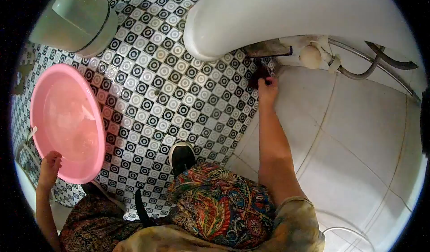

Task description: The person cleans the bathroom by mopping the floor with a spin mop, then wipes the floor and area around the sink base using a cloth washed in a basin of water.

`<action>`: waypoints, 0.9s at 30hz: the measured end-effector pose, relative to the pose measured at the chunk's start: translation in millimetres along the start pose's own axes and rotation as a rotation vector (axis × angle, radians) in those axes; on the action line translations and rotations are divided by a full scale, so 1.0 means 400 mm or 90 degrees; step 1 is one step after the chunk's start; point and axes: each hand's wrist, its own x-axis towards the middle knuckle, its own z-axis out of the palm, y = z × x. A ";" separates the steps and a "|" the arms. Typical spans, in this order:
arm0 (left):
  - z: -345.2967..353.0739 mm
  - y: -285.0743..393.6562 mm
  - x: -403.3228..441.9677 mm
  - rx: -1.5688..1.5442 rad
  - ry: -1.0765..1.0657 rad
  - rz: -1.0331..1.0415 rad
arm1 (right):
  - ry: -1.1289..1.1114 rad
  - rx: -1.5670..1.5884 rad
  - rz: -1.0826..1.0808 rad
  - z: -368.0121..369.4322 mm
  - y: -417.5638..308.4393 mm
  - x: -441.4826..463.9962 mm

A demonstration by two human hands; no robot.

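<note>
My right hand reaches down to the corner where the patterned floor meets the white wall tiles. Its fingers are closed on a dark reddish cloth, which lies against the floor near the base of the white fixture. On the other side, my left hand is at the near rim of a large pink basin. The fingers of that hand are curled together, and what they hold, if anything, is too small to make out. Shallow water seems to be in the basin.
A pale green bin stands at the upper left. The white fixture overhangs the upper right, with a rounded pipe fitting and flexible hoses beside it. My shoe rests on the patterned floor.
</note>
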 end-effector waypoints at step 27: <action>-0.012 0.003 0.002 -0.013 -0.024 0.006 | -0.764 -0.492 -0.207 -0.055 -0.006 -0.086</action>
